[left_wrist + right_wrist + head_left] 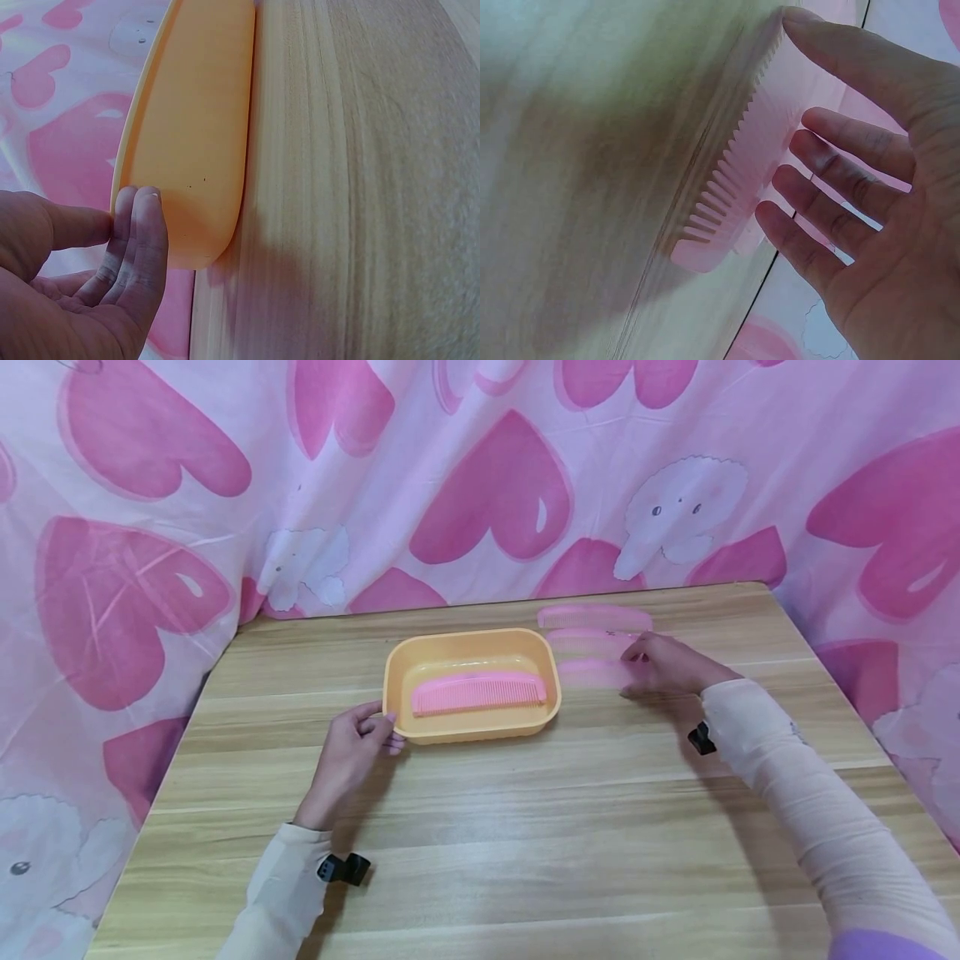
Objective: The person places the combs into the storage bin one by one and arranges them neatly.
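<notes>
A shallow orange plastic tray [472,733] sits on the table with a pink comb [480,692] lying inside it, teeth toward the person. My left hand [356,739] grips the tray's near left corner; in the left wrist view the thumb is on the rim and the fingers [142,240] are against the outer wall. To the right of the tray, three translucent pink combs lie in a stack of rows. Over the right end of the nearest comb [742,157] is my right hand [667,666], its fingers extended along the spine and the thumb by the teeth side.
The farthest pink comb [596,617] lies near the back edge of the wooden table [480,843], with the middle comb [581,643] just in front. A pink curtain [487,468] with hearts hangs behind and at both sides. A small black camera is strapped to each wrist.
</notes>
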`<state>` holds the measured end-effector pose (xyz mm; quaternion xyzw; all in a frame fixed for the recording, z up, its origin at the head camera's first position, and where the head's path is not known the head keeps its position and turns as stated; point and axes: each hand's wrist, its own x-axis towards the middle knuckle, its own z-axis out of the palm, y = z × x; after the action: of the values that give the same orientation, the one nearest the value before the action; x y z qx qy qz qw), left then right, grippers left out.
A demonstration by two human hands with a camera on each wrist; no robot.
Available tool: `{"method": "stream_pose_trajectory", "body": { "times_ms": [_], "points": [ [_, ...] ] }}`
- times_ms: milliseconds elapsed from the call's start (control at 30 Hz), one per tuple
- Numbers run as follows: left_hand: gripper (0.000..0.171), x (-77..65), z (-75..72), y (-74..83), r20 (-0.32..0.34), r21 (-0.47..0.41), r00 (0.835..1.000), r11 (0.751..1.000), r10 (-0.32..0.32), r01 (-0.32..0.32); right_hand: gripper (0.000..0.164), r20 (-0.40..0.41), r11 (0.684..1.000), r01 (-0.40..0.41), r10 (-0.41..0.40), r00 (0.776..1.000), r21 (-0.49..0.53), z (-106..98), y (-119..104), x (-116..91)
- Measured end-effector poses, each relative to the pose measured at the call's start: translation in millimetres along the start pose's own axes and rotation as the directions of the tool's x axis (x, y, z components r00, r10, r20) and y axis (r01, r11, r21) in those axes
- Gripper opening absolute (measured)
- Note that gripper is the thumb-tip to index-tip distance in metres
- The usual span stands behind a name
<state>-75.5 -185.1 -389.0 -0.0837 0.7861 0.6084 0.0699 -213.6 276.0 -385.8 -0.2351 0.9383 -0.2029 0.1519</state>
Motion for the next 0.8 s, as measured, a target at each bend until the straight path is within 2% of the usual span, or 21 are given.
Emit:
{"method": "stream_pose_trajectory", "body": {
  "times_ms": [167,367,800],
  "points": [
    [0.045,0.4,0.0,-1.4,0.004,-0.017,1.000,1.000,0.005,-0.005,0.056,-0.002,1.000,0.001,-0.001,1.000,0.007,3.0,3.4,-1.2],
    [0.045,0.5,-0.5,-1.6,0.000,0.004,1.000,1.000,0.001,-0.001,0.056,-0.010,1.000,0.008,-0.008,1.000,0.003,5.0,4.9,-1.4],
    [0.045,0.4,-0.4,-1.7,-0.005,0.010,1.000,1.000,-0.007,0.007,0.053,0.038,0.999,-0.037,0.035,0.999,0.040,4.1,7.3,-0.5]
  ]
}}
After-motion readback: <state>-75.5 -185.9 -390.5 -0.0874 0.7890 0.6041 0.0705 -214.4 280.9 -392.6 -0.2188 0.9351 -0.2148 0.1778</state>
